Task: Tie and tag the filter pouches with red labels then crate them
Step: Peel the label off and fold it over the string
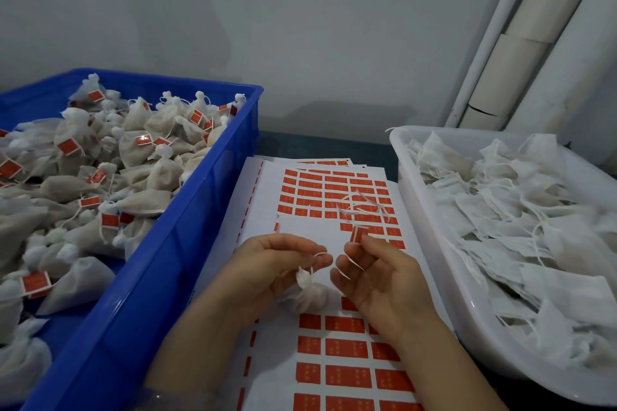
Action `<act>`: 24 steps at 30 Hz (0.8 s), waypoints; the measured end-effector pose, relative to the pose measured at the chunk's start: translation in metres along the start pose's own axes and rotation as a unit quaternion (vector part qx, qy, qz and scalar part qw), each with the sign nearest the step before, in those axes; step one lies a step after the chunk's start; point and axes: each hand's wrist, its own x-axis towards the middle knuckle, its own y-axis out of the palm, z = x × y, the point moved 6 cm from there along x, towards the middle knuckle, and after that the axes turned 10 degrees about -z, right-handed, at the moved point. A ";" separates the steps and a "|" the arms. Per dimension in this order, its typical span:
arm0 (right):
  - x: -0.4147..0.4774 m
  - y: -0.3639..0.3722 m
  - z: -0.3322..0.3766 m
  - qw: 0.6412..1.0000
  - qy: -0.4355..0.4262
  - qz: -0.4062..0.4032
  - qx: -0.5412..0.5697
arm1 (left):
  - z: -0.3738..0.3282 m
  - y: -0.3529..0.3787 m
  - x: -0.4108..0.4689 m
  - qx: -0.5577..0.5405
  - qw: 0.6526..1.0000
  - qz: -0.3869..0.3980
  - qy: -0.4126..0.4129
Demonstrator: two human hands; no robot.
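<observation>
My left fingers [297,252] pinch the string of the tied pouch [309,292]; my right fingers [374,245] pinch a red label [356,235], centre frame, above the label sheet [300,230].

Left grip [273,265] — right grip [380,275] — bare.

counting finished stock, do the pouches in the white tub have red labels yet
No, pouches in the white tub show only loose strings, nothing red.

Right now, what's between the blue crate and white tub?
Head view: red label sheets lie there; above them the left hand holds a pouch, the right hand pinches a label.
</observation>
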 end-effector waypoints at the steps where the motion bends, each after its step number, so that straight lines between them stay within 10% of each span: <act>1: -0.001 0.002 0.000 1.000 0.000 0.015 -0.013 | -0.001 0.000 0.000 -0.005 1.000 -0.001 0.008; 24: -0.011 0.014 0.000 0.977 -0.073 0.101 -0.172 | -0.002 -0.010 0.005 0.002 0.988 -0.122 0.096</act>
